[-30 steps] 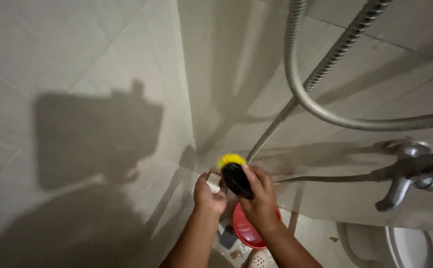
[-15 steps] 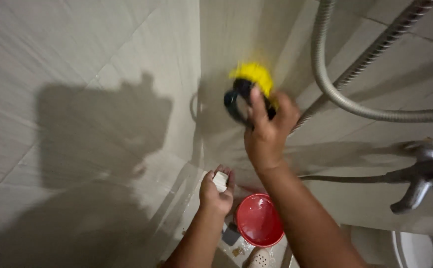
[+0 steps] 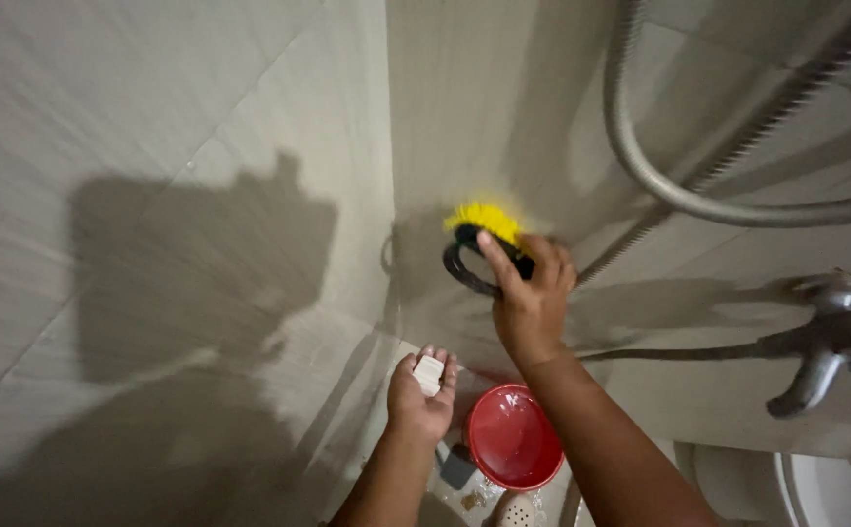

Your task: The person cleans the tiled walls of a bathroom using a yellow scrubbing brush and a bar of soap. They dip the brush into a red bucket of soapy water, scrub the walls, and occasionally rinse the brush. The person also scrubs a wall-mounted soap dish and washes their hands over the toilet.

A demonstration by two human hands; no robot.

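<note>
My right hand (image 3: 533, 298) grips a black-handled scrub brush (image 3: 484, 242) with yellow bristles, pressed against the grey tiled wall (image 3: 464, 107) near the corner. My left hand (image 3: 421, 398) hangs lower, closed around a small white block (image 3: 429, 374), close to the wall but apart from it. A red bucket (image 3: 513, 437) stands on the floor right below both hands.
A metal shower hose (image 3: 659, 185) loops across the wall at upper right. A chrome tap (image 3: 825, 342) juts out at the right. A white toilet rim (image 3: 835, 493) shows at the bottom right. Small items lie on the floor by the bucket.
My right hand lifted the brush from beside my left hand up onto the wall, then slid it down slightly. My left hand dropped away with the white block.
</note>
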